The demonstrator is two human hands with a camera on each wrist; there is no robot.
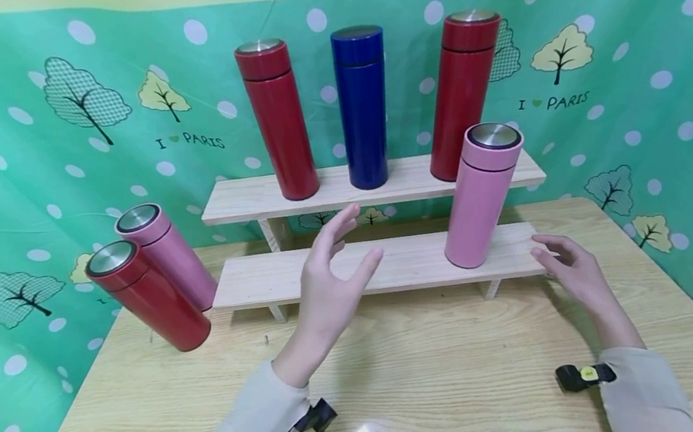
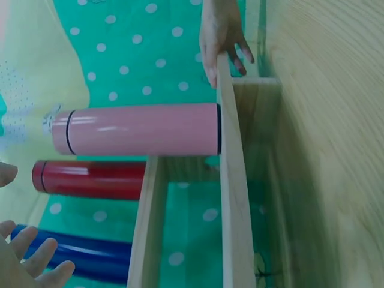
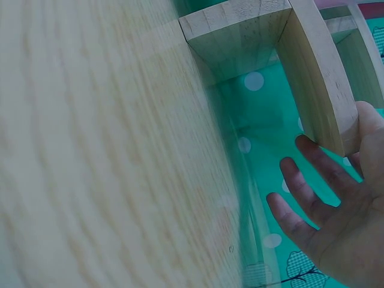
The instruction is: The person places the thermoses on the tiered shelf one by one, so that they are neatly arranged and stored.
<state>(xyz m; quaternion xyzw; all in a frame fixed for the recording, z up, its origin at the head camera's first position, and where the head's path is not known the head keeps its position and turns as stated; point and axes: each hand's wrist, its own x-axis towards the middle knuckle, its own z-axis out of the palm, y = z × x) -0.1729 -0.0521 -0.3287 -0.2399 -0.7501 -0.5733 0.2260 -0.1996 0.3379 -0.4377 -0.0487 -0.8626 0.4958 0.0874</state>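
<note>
My left hand (image 1: pixel 331 276) is raised in front of the lower step of the wooden shelf (image 1: pixel 263 282), fingers spread and nothing held. In the left wrist view, its fingertips overlap the blue thermos (image 2: pixel 90 258). My right hand (image 1: pixel 570 267) grips the lower step's right end. In the right wrist view, the thumb lies on the board's upper face and the other fingers reach past its end and underneath. A pink thermos (image 1: pixel 482 198) with a steel-topped lid stands upright on the lower step, left of my right hand.
On the upper step stand a red thermos (image 1: pixel 278 123), the blue one between, and another red thermos (image 1: pixel 465 98). A pink thermos (image 1: pixel 171 261) and a red thermos (image 1: pixel 150 300) stand on the table (image 1: pixel 447 378) left of the shelf. A green patterned cloth (image 1: pixel 126 92) hangs behind.
</note>
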